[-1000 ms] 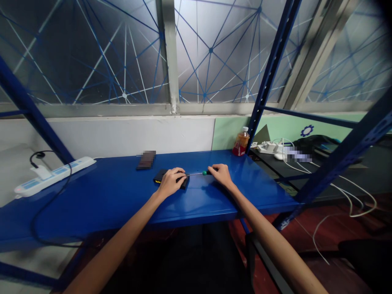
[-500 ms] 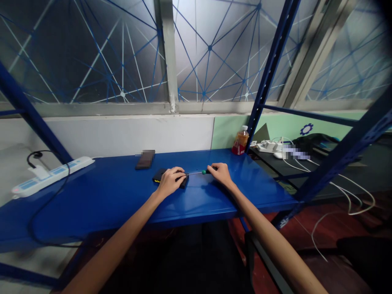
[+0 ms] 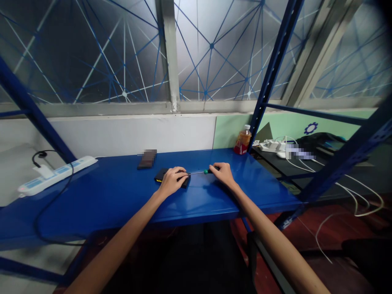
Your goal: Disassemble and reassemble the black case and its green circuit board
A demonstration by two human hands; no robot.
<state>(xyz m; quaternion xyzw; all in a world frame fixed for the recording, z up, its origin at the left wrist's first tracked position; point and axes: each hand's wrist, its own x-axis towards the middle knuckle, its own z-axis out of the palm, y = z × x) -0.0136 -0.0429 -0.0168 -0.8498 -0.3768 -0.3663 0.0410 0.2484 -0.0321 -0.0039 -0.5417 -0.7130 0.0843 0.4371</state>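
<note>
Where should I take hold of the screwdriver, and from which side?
Likely best by the handle, from the right, where the right hand holds it: that is the thick end, while the thin shaft runs left towards the left hand on the black box.

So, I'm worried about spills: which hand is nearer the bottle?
The right. The right hand, gripping the screwdriver, is in front of and somewhat left of the bottle; the left hand is farther left, on the black box.
</note>
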